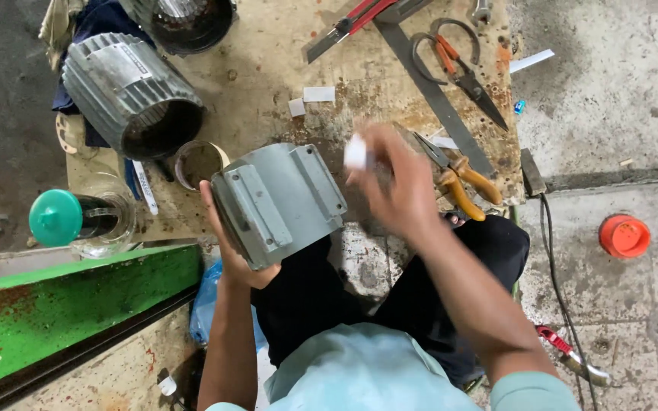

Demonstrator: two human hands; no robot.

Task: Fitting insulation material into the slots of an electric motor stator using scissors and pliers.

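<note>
Here the left hand (230, 255) cups a grey electric motor housing (279, 202) from beneath, fingers wrapped on its lower edge, over the person's lap at the front edge of the low wooden workboard (268, 68). The right hand (397, 186), blurred, pinches a small white slip (355, 152) between thumb and fingertips just beside the housing. Orange-handled pliers (462, 179) lie near it.

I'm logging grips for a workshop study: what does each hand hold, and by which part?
The left hand grips the grey motor housing from beneath, at its near end. The right hand pinches a small white piece at its fingertips; blur hides exactly where.
</note>
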